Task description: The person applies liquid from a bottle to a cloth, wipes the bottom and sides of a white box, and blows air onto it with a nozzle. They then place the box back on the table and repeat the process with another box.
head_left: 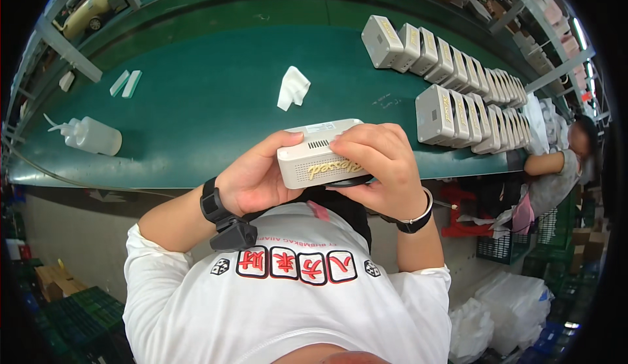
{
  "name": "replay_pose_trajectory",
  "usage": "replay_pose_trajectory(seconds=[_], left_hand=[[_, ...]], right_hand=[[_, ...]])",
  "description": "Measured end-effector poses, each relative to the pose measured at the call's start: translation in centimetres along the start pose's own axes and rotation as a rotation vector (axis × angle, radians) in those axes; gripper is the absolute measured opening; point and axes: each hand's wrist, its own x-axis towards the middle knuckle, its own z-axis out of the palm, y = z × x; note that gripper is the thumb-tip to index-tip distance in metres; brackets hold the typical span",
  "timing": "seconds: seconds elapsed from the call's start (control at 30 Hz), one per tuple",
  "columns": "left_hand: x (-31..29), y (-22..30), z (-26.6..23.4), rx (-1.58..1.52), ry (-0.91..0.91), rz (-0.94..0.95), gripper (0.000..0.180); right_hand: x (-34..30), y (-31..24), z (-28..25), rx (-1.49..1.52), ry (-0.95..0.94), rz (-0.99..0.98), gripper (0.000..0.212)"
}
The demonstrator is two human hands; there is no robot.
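Observation:
Close in front of my chest I hold a beige boxy device (297, 171) in both hands, just past the table's near edge. It has rounded corners, a face of tiny holes, gold raised script, dark vent slots and a pale label on top. My left hand (252, 179) grips its left end, thumb on the upper side. Curled over its right part, my right hand (390, 167) has fingertips by the slots and the thumb below. A dark curved part shows under the device near that thumb; the rest of its underside is hidden.
A white cloth (294, 88) lies on the green table (216, 102). A spout bottle (93, 135) and two white-green blocks (125, 84) are to the left. Two rows of similar beige devices (435, 115) stand at right. Beyond them sits another person (556, 167). Plastic bags (510, 308) lie below right.

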Motion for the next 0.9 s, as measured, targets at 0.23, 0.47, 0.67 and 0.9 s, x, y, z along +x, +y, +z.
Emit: replay_pose_trajectory(seconds=[0.23, 0.47, 0.67, 0.9], left_hand=[[1.2, 0.1, -1.8, -0.048, -0.036, -0.1, 0.05], [2.6, 0.0, -2.2, -0.18, -0.026, -0.11, 0.05], [3.3, -0.4, -1.9, -0.152, -0.092, -0.172, 0.049], [4.4, 0.0, 0.2, -0.041, -0.352, -0.342, 0.05]], right_hand=[[-0.4, -0.1, -0.2, 0.012, -0.001, 0.059, 0.056], [-2.1, -0.5, 0.3, -0.038, 0.24, 0.26, 0.081], [-4.8, 1.2, 0.9, 0.362, 0.25, 0.545, 0.088], [-5.9, 1.2, 0.0, 0.357, 0.368, 0.345, 0.074]])
